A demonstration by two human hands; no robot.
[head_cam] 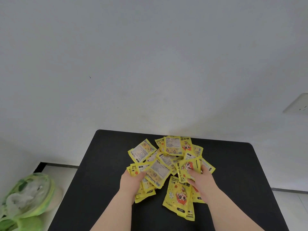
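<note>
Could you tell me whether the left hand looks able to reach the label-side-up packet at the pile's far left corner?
Probably yes: that packet lies uncovered just beyond the left hand, nothing between them. The hand already grips other packets, so picking it up could be awkward.

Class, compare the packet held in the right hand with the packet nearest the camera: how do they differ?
The right hand grips the held packet, tilted above the pile. The nearest packet lies flat on the table. The held packet looks bent, while the nearest packet looks smooth. Both are yellow, cartoon side up.
</note>
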